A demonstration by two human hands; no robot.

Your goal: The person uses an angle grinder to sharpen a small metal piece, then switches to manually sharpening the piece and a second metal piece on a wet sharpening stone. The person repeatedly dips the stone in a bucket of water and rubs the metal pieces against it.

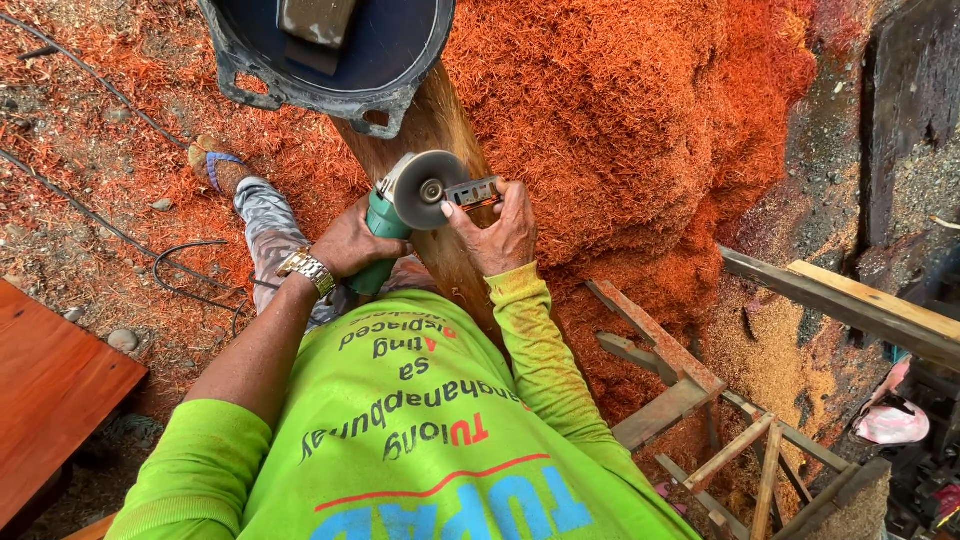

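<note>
Reddish sawdust is heaping around the plank [440, 250] you are straddling. Your left hand [350, 243] is wrapping the green angle grinder [405, 215] by its body, the best grip for a dense, rigid tool, at twelve o'clock from your chest. Your right hand [503, 235] is pinching a small metal wrench [473, 192] at the disc [428, 188].

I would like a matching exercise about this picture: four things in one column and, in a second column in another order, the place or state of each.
Things:
1. green angle grinder with a grey disc guard
2. metal wristwatch
3. black plastic basin
4. heap of orange-red wood shavings

Places or states:
A. at the top, at the far end of the brown wooden plank
B. gripped by the left hand, with the right hand at its disc
C. on the ground to the right of the plank
D. on the left wrist

Pairs: 1-B, 2-D, 3-A, 4-C
</note>
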